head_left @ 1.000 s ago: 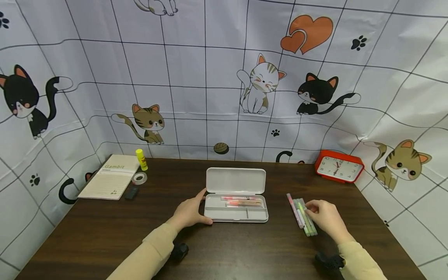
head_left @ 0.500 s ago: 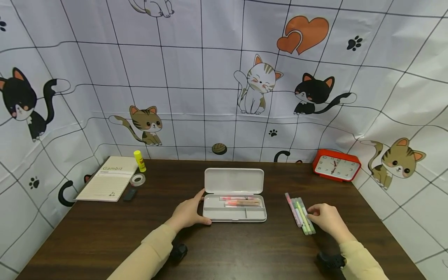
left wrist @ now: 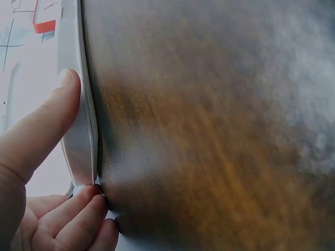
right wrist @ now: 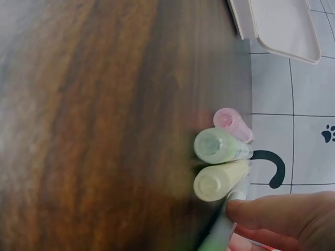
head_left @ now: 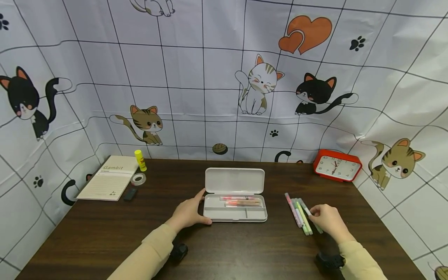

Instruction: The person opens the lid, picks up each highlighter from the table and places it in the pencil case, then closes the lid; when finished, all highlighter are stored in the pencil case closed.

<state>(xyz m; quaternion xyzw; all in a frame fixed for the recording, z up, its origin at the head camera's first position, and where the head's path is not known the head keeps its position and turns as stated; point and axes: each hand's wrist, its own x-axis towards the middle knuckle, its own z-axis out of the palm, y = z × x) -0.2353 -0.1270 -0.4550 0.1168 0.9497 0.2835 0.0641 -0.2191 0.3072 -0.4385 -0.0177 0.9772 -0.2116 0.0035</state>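
A white pencil case (head_left: pixel 224 214) lies with its lid raised, several pink and orange pens (head_left: pixel 243 203) in its back compartment. My left hand (head_left: pixel 188 212) holds the case's left end, thumb along the front side and fingers at the corner. To the right, my right hand (head_left: pixel 328 220) pinches a pale green-and-grey marker (right wrist: pixel 224 230) between thumb and fingers, angled slightly away from its neighbours at the lower end. Beside it on the table rest a pink marker (head_left: pixel 293 210), a green marker (right wrist: pixel 212 145) and a yellowish one (right wrist: pixel 209 183).
At the back left are a notebook (head_left: pixel 108 179), a yellow glue stick (head_left: pixel 140 160), a roll of tape (head_left: pixel 138 179) and a small dark block (head_left: pixel 130 194). A red alarm clock (head_left: pixel 337 166) stands at the back right, against a cat-patterned wall sheet (head_left: pixel 189 66).
My right hand has shifted slightly right, drawing the outermost marker's lower end away from the others. My left hand stays on the pencil case.
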